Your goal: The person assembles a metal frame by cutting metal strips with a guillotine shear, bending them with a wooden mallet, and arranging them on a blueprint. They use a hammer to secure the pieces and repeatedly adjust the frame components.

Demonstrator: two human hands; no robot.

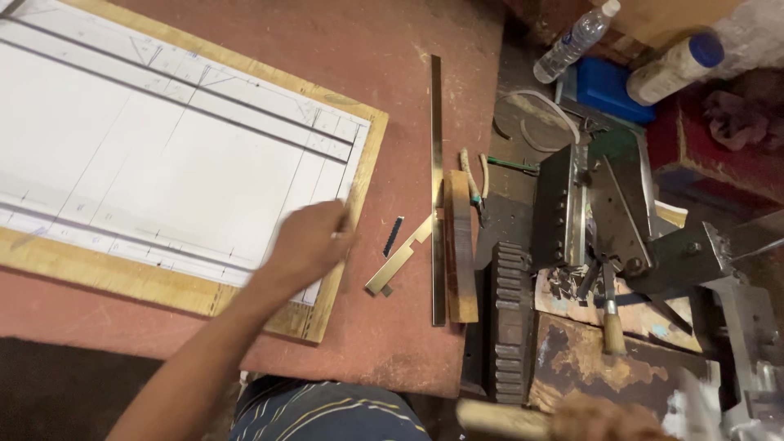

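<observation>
My left hand [309, 242] rests on the right end of a white sheet with drawn lines [163, 155], which lies on a plywood board [359, 180]. Its fingers are closed on a thin pencil-like stick [349, 200] that points up over the board's right edge; the hand is blurred. At the bottom edge of the view, my right hand [604, 421] grips a wooden handle [498, 418]; the handle's far end is out of sight. A notched brass strip [400, 257] and a short dark strip [393, 237] lie just right of the left hand.
A long thin metal strip [437, 188] and a wooden block [461, 253] lie along the red table's right edge. Beyond stand a heavy metal cutting machine [604, 220], a toothed bar [510, 318], a wooden-handled tool [612, 327], two bottles [576, 37] and a blue box [608, 86].
</observation>
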